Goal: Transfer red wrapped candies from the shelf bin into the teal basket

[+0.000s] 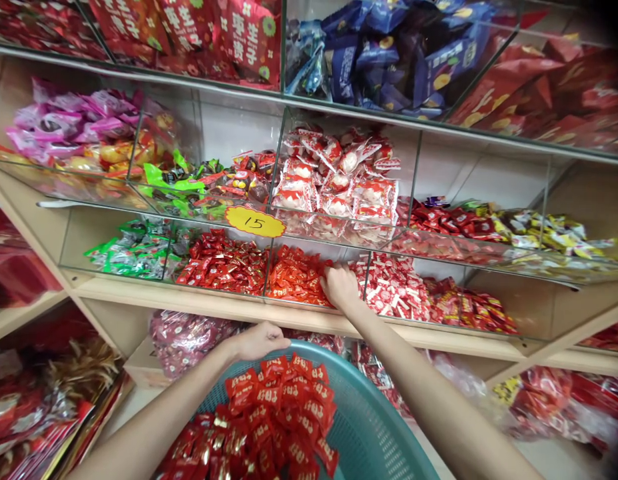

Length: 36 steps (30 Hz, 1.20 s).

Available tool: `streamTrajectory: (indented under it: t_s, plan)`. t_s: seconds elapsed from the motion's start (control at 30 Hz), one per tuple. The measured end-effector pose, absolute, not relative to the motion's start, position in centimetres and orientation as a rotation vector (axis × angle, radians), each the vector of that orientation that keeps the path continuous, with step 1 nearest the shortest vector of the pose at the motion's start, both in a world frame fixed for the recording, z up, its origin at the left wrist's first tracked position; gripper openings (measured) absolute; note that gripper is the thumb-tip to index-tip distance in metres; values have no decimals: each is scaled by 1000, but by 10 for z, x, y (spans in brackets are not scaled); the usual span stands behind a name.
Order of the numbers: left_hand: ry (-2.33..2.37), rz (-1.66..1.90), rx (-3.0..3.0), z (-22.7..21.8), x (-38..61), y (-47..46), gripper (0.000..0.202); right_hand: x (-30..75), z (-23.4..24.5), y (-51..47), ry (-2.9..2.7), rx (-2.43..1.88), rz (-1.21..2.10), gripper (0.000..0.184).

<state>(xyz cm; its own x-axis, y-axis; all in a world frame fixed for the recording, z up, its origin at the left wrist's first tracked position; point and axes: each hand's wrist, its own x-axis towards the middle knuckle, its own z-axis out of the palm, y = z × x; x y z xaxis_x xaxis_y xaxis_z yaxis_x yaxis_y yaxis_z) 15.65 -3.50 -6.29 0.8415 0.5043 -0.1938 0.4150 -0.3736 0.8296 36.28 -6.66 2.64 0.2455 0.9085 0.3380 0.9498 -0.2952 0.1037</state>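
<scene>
My left hand (261, 339) grips the near-left rim of a green plastic basket (389, 400), its fingers closed over the edge. Inside the basket lies a heap of red wrapped candies (283, 407) with gold lettering. My right hand (340, 285) reaches into a clear compartment of the lowest candy shelf, with its fingers curled down at the orange-red wrapped candies (296, 273). What the fingertips hold, if anything, is hidden behind the hand. Beside it on the right are red-and-white wrapped candies (393, 287); on the left are darker red candies (226, 263).
Clear dividers split the shelves into compartments. A yellow price tag (255, 221) marked 15 hangs above the lowest row. White-and-red packets (339, 180) fill the middle shelf, and blue bags (393, 60) the top one. A wooden shelf edge (189, 300) runs behind the basket.
</scene>
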Motion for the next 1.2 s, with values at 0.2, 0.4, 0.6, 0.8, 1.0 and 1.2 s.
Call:
streamTrajectory:
  t_s: [0.2, 0.4, 0.6, 0.8, 1.0, 1.2]
  plan:
    - [705, 116, 2036, -58, 156, -38, 50, 365, 22, -65, -1791, -2361, -514, 23]
    - [699, 100, 2031, -57, 157, -39, 49, 366, 20, -66, -1782, -2327, -513, 20]
    - [725, 107, 2045, -53, 155, -40, 50, 366, 28, -89, -1748, -2168, -480, 16]
    - [749, 159, 2003, -49, 155, -42, 53, 357, 26, -142, -1540, -1712, -191, 19]
    - [741, 123, 2097, -50, 155, -40, 47, 341, -1, -165, -1340, -1512, 339, 29]
    - [650, 320, 2155, -44, 158, -49, 23, 334, -25, -164, -1298, -1389, 616, 32]
